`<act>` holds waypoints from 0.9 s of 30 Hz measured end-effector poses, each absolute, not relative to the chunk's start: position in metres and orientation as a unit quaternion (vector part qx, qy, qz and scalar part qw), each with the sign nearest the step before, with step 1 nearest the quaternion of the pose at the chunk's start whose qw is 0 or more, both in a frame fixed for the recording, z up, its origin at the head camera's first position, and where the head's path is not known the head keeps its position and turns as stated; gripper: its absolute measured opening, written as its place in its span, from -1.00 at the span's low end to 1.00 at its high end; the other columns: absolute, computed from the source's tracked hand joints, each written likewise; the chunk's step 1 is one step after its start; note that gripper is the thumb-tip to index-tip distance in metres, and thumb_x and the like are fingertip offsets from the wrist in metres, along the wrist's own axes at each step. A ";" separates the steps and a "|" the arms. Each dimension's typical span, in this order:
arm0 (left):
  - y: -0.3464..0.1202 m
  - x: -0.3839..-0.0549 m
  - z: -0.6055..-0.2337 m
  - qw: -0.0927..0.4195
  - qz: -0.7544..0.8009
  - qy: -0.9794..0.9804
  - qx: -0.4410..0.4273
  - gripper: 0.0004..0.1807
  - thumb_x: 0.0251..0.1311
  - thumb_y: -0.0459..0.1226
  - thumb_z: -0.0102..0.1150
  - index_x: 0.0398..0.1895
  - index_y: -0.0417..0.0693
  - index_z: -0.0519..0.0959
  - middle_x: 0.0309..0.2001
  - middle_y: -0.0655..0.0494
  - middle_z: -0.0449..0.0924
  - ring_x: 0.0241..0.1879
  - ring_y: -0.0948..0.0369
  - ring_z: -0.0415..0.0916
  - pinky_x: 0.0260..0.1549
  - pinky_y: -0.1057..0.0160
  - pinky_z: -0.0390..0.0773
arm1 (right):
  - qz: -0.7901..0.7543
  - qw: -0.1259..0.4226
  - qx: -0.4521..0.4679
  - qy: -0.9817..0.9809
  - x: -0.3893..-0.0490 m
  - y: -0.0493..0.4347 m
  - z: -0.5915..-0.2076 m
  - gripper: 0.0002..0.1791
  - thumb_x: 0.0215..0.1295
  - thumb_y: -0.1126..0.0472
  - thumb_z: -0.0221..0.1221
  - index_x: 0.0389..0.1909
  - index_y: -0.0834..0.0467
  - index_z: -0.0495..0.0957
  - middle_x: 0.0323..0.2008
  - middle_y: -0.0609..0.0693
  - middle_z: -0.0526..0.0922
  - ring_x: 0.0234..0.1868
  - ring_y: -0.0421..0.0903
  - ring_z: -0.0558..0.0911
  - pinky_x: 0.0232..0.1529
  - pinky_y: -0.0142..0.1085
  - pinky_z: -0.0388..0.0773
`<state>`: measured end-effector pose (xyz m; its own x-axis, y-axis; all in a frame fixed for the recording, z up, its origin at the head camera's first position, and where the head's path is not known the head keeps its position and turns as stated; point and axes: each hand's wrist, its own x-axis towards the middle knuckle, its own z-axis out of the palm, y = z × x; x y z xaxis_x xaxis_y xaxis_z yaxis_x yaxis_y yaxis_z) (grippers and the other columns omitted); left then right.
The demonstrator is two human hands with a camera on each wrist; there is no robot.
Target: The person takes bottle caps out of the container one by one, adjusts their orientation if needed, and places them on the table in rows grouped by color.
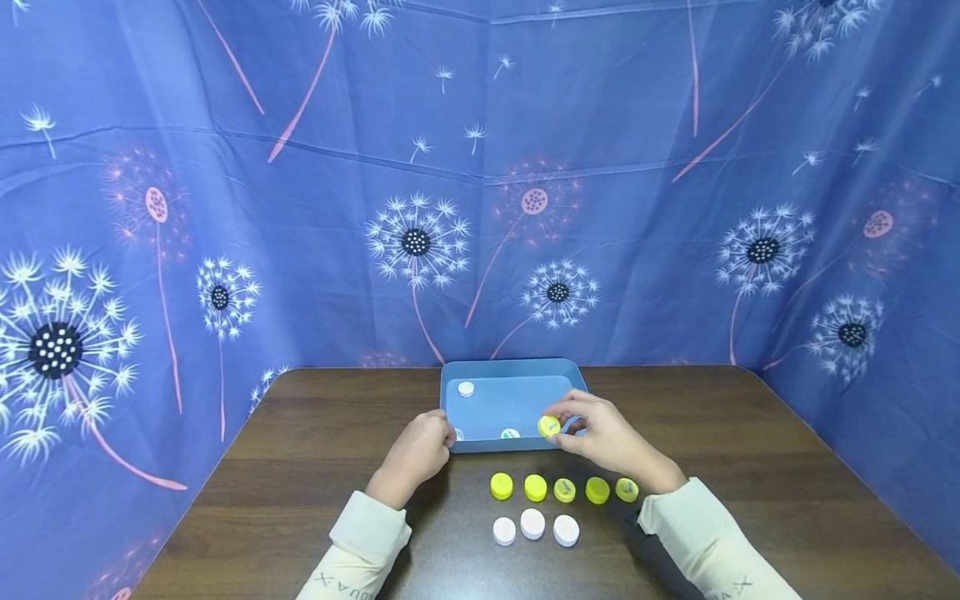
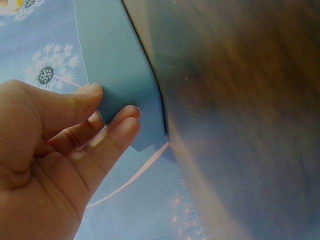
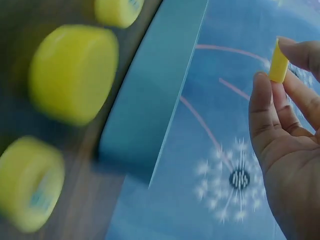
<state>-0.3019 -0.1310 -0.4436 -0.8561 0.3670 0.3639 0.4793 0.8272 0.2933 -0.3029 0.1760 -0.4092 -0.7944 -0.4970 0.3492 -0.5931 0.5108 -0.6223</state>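
My right hand [image 1: 600, 429] pinches a yellow bottle cap [image 1: 549, 427] between thumb and fingertips, over the front right of a blue tray [image 1: 517, 446]. In the right wrist view the yellow cap [image 3: 279, 64] is seen edge-on, raised above the tray wall [image 3: 150, 85]. My left hand [image 1: 420, 450] holds the tray at its front left corner. The left wrist view shows the thumb and fingers gripping the tray wall [image 2: 117, 60]. Inside the tray lie a white cap [image 1: 466, 389] at the back left, a white and green one [image 1: 510, 433] near the front, and another partly hidden by my left hand.
Several yellow caps [image 1: 535, 487] lie in a row on the brown wooden table [image 1: 330, 442] before the tray. Nearer to me are three white caps [image 1: 532, 524]. Behind and beside the table hangs a blue cloth [image 1: 637, 275] with dandelion prints.
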 end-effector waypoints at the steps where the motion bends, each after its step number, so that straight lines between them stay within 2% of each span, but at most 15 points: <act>1: -0.131 -0.302 -0.444 0.147 -0.190 -0.945 -0.224 -0.56 -0.09 -0.67 0.01 -0.82 0.02 0.26 -0.54 0.20 0.14 -0.52 0.28 0.05 -0.58 0.36 0.08 | 0.381 0.068 0.312 -0.868 -0.299 0.182 -0.409 -0.68 0.15 0.29 0.39 -0.05 0.07 0.67 -0.17 -0.18 0.56 -0.21 -0.21 0.60 -0.24 -0.29 0.62; 7: -0.131 -0.302 -0.444 0.150 -0.194 -0.942 -0.231 -0.48 -0.09 -0.69 -0.02 -0.78 0.07 0.06 -0.53 0.20 0.01 -0.53 0.29 -0.06 -0.56 0.35 -0.03 | 0.394 0.095 0.299 -0.864 -0.280 0.223 -0.416 -0.70 0.11 0.32 0.42 -0.11 0.07 0.68 -0.20 -0.11 0.58 -0.27 -0.18 0.63 -0.30 -0.32 0.62; 13: -0.132 -0.300 -0.444 0.152 -0.196 -0.941 -0.232 -0.53 -0.17 -0.68 -0.04 -0.79 0.07 0.13 -0.53 0.20 0.03 -0.52 0.29 -0.01 -0.56 0.34 0.00 | 0.382 0.103 0.272 -0.877 -0.264 0.263 -0.429 -0.71 0.08 0.31 0.43 -0.14 0.10 0.67 -0.26 -0.12 0.60 -0.31 -0.25 0.60 -0.35 -0.37 0.56; 16: -0.132 -0.300 -0.443 0.154 -0.199 -0.940 -0.232 -0.55 -0.17 -0.68 -0.04 -0.79 0.06 0.18 -0.53 0.20 0.04 -0.52 0.29 0.02 -0.56 0.35 0.02 | 0.371 0.089 0.250 -0.890 -0.263 0.278 -0.434 -0.71 0.08 0.29 0.43 -0.14 0.11 0.66 -0.27 -0.13 0.60 -0.32 -0.28 0.59 -0.37 -0.38 0.54; 21: -0.131 -0.299 -0.441 0.146 -0.203 -0.941 -0.226 -0.53 -0.14 -0.69 -0.06 -0.78 0.05 0.12 -0.53 0.19 0.02 -0.52 0.28 -0.01 -0.56 0.34 -0.01 | 0.340 0.048 0.218 -0.913 -0.267 0.297 -0.442 -0.73 0.11 0.21 0.42 -0.15 0.08 0.65 -0.27 -0.15 0.59 -0.32 -0.30 0.55 -0.37 -0.37 0.51; 27: -0.130 -0.298 -0.442 0.142 -0.207 -0.941 -0.225 -0.53 -0.06 -0.69 -0.01 -0.80 0.04 0.23 -0.54 0.20 0.07 -0.53 0.29 0.02 -0.57 0.35 0.03 | 0.326 -0.002 0.202 -0.923 -0.267 0.310 -0.450 -0.76 0.04 0.23 0.45 -0.27 0.08 0.62 -0.36 -0.13 0.57 -0.39 -0.30 0.52 -0.44 -0.36 0.48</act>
